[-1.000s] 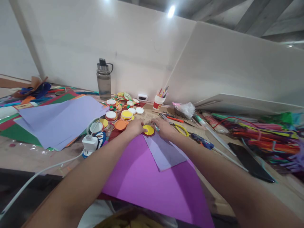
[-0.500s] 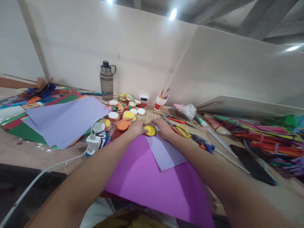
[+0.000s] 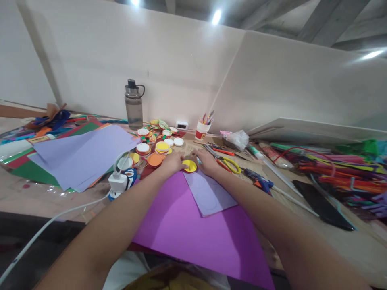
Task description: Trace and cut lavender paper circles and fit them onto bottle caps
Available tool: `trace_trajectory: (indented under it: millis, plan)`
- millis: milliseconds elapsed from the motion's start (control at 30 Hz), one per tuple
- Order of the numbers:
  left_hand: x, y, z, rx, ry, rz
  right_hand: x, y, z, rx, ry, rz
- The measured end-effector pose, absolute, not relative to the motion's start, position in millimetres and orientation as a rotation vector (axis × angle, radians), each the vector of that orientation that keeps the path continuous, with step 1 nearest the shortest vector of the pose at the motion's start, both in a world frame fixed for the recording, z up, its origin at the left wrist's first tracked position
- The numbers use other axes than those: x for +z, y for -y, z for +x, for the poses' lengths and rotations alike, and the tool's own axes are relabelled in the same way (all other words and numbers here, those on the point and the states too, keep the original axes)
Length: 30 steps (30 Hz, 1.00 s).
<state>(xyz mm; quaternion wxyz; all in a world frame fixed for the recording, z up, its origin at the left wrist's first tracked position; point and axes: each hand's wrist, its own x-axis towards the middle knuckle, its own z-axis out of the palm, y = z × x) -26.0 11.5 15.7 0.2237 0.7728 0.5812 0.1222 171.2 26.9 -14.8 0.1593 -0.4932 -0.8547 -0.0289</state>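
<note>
A round yellow disc lies at the top end of a folded lilac sheet, with a large purple sheet beneath. My left hand is closed at the disc's left edge, thumb and fingers holding it against the paper. Just to the right of the disc, my right hand has its fingers bent together around something small and pale, too little of which shows to name. Scissors with yellow handles and a blue glue gun lie right of my right hand.
Coloured discs, among them an orange one, crowd the left side. Behind stand a water bottle and a paper cup of pens. A white plug with cable sits near my left forearm. A black phone-like slab lies right.
The whole view has shifted slightly. Both hands stay by the yellow disc, with only a tiny shift of the fingers at most.
</note>
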Motion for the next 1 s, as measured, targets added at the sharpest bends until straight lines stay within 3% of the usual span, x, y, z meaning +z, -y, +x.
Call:
trace_trajectory:
  millis: [1000]
  plan:
    - [8, -19, -27, 0.358, -1.574, 2.148, -6, -26, 154, -0.179, 2.277, -1.93]
